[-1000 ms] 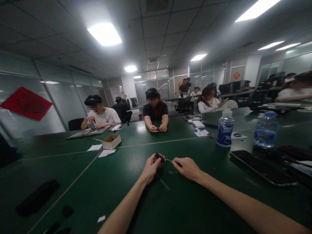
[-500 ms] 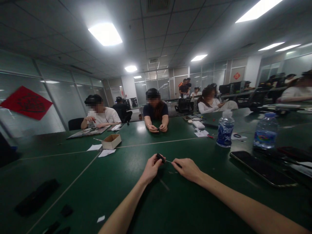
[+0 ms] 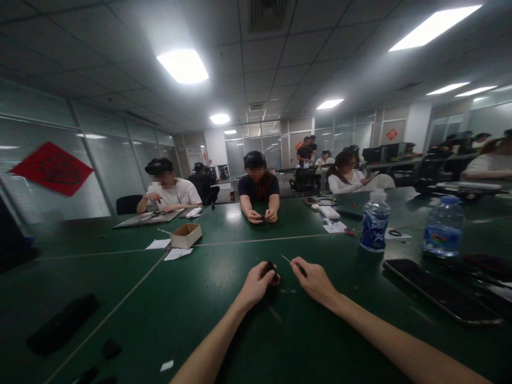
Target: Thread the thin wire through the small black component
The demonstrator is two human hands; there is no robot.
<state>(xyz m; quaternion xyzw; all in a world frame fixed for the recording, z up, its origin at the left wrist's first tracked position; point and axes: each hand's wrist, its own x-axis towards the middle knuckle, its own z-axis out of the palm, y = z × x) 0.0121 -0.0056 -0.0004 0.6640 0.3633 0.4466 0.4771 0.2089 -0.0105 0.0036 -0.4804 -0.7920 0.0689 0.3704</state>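
Black part (image 3: 273,270), mostly hidden, held in curled left fingers (image 3: 265,278); right fingers (image 3: 297,264) pinch half-covered thin tool (image 3: 285,258).

The place was an open-plan office: bright lights (image 3: 183,66) shone from a tiled ceiling (image 3: 224,26), glass partitions (image 3: 108,160) lined one side, and computers (image 3: 372,154) stood beyond people (image 3: 259,186) seated around a broad green surface (image 3: 216,298).

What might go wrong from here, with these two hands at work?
The thin tool in the right hand has its bare tip near the left hand, so a slip might prick it. The black part is held by the left hand and might drop if that grip loosens.
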